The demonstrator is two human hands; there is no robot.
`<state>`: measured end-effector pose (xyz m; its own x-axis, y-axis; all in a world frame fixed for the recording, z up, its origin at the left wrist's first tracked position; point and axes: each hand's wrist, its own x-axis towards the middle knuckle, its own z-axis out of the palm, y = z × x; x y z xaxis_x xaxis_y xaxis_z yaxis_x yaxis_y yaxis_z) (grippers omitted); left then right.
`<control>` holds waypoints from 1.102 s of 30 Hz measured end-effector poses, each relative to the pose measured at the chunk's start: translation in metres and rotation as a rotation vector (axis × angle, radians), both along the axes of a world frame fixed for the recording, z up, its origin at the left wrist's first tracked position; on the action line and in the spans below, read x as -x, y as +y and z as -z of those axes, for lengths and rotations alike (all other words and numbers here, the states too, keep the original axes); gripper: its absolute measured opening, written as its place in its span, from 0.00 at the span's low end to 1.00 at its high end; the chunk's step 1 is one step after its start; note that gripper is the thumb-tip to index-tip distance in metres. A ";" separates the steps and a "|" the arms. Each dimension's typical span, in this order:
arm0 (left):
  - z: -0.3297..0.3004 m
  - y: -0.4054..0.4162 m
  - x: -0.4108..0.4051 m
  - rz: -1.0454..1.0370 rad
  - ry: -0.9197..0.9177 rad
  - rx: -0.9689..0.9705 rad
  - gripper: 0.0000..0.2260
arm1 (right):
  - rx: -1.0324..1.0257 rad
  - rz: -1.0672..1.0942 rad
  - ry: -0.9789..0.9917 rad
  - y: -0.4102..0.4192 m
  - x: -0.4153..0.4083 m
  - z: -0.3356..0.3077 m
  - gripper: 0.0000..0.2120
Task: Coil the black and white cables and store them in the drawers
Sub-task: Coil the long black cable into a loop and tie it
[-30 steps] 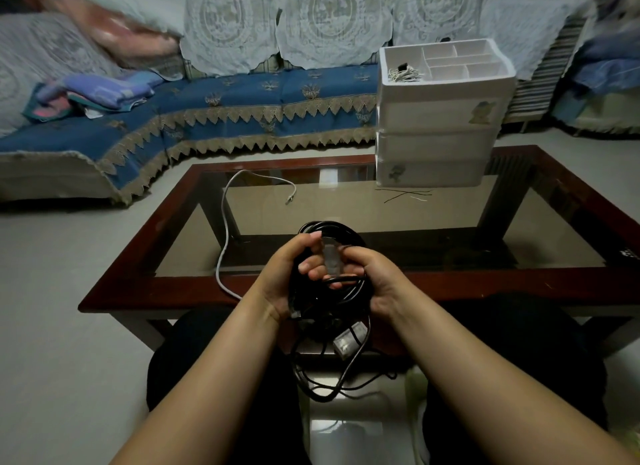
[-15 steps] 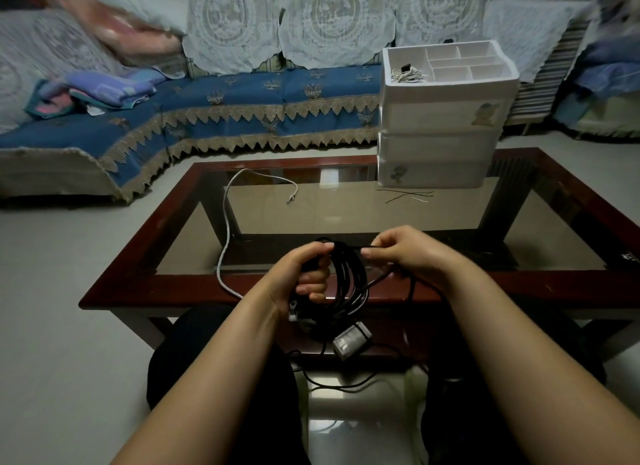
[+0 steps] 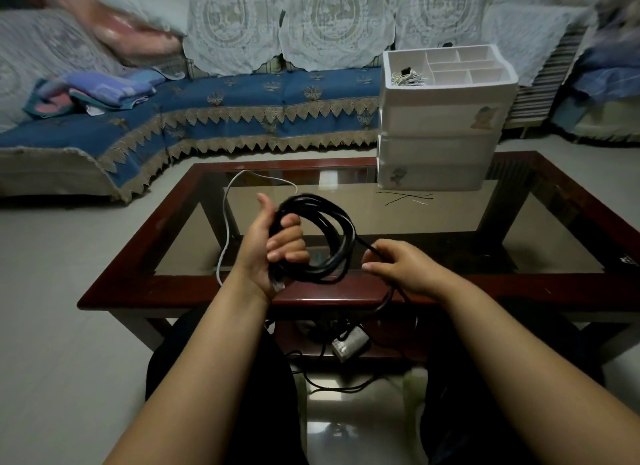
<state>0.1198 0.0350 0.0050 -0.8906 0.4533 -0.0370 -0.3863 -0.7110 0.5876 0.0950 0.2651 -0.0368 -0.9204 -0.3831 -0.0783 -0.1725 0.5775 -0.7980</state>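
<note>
The left hand [image 3: 273, 246] grips the coiled black cable [image 3: 332, 236] above the glass table [image 3: 450, 222], while the right hand [image 3: 405, 269] pinches its loose trailing strand

Views: one, head-worn, wide-angle.
Position: above the seated lap, at the near long edge of the coffee table [image 3: 346, 296].
Facing: forward and down, toward the sofa [image 3: 242, 118] across the room.
Nearness: forearms and both hands close in; drawer unit [image 3: 440, 146] at the table's far side.
Overlap: none, single view.
</note>
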 end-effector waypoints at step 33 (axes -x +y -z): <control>0.014 0.037 0.000 -0.753 0.416 1.123 0.22 | -0.571 -0.272 0.399 -0.053 -0.059 -0.058 0.10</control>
